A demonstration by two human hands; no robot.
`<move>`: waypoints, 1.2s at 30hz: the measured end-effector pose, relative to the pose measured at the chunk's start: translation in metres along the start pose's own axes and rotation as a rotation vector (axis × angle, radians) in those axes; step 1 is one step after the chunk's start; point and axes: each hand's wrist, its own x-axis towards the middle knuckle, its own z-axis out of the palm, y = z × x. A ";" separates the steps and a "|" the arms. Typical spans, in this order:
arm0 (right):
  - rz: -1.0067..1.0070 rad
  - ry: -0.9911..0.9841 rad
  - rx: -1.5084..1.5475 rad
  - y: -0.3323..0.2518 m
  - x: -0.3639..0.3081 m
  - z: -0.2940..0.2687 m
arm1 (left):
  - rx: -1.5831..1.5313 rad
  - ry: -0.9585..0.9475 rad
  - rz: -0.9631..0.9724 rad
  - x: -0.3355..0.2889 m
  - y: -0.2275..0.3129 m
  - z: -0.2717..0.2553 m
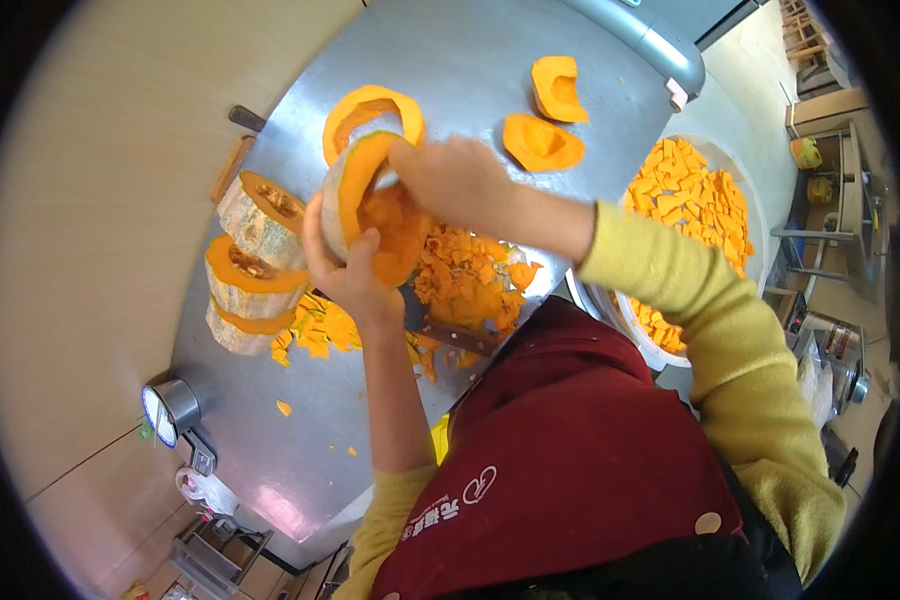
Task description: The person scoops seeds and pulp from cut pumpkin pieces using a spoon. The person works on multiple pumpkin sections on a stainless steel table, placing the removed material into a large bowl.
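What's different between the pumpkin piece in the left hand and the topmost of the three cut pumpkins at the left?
The pumpkin piece is held up by the left hand; the topmost cut pumpkin is untouched. Inside, the pumpkin piece looks bright orange, while the topmost cut pumpkin looks darker and brownish. Both show orange flesh and pale rind.

Bright, fairly even light fills the scene; where it comes from cannot be told. Pinkish glare marks the metal table (288,508) at 7 o'clock. The right hand (458,185), toward 12, is blurred. Straight edges bow near the round black border, with clutter toward 3 looking soft.
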 end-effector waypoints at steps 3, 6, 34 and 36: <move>0.072 0.089 -0.073 0.013 0.006 0.008 | 0.140 0.034 0.169 -0.001 -0.001 0.003; 0.162 0.106 0.030 0.011 -0.002 0.033 | 0.126 0.042 0.146 -0.002 -0.002 0.002; 0.208 -0.180 0.731 -0.025 -0.020 0.032 | 0.068 -0.026 0.143 0.011 -0.031 -0.017; 0.174 -0.269 0.717 -0.009 -0.007 0.022 | 0.074 -0.042 0.150 0.011 -0.033 -0.018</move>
